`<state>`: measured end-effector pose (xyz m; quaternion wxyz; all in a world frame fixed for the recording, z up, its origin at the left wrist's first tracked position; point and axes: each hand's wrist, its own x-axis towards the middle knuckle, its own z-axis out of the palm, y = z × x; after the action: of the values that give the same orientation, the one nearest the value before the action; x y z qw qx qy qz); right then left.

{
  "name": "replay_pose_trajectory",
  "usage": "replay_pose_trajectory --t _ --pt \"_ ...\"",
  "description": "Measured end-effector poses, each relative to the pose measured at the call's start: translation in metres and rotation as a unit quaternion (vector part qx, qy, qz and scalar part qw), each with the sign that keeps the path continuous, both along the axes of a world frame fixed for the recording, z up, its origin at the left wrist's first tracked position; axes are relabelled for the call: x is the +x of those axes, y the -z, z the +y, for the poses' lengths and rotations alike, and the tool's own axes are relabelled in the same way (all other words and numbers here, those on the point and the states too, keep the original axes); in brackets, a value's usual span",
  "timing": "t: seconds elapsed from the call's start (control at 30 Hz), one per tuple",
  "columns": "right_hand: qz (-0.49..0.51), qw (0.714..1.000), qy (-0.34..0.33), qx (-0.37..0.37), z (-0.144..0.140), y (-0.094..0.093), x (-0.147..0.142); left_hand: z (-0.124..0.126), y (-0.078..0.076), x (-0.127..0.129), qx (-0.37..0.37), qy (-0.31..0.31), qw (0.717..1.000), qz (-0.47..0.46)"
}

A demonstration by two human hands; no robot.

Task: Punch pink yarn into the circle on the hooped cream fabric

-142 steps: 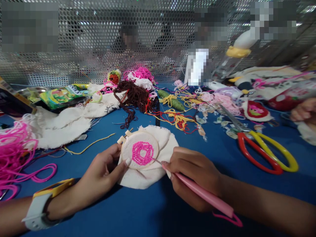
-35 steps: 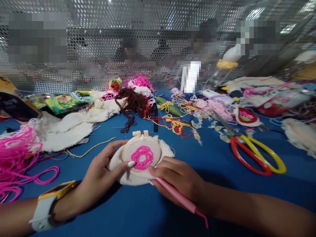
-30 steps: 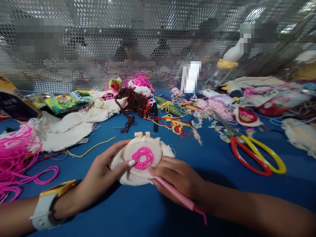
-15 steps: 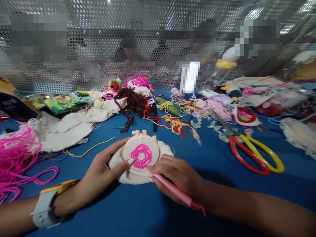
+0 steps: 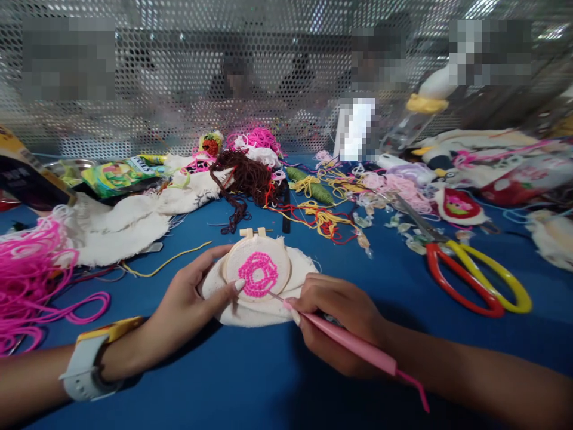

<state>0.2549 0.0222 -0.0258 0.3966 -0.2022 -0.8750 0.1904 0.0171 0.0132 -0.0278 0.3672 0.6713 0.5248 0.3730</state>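
Note:
My left hand (image 5: 190,304) grips the left side of a round embroidery hoop (image 5: 287,263), its thumb lying on the cloth face. White cloth (image 5: 264,315) is stretched in the hoop and spreads out around it. A ring of pink yarn loops (image 5: 274,272) is worked on the cloth, with a bare white centre. In my right hand (image 5: 340,316) is a pink punch needle (image 5: 353,345), fingers closed round its handle. The thin metal tip meets the lower right edge of the pink ring; whether it pierces the cloth, I cannot tell. Pink yarn trails from the handle's back end.
Scissors (image 5: 465,280) with red and yellow handles lie at right. Pink yarn (image 5: 31,275) is heaped at left beside white cloth (image 5: 116,233). Brown yarn (image 5: 246,182), yellow yarn (image 5: 322,218) and wrapped sweets (image 5: 364,239) lie behind the hoop. A perforated metal screen (image 5: 170,113) stands behind.
My right hand has drawn back to the right, and the needle's metal tip now shows. More yarn hangs behind the handle. The left hand still grips the hoop.

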Motion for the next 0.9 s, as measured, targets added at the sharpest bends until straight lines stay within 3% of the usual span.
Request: replay_pose_trajectory --t 0.73,0.9 --pt "-0.004 1.0 0.024 -0.008 -0.0026 -0.0034 0.0021 -0.0015 0.0058 -0.0048 0.021 -0.003 0.999 0.037" --pt "-0.011 1.0 0.021 -0.01 -0.0028 -0.0054 0.0001 -0.0038 0.0022 -0.0038 0.032 0.02 0.999 0.036"
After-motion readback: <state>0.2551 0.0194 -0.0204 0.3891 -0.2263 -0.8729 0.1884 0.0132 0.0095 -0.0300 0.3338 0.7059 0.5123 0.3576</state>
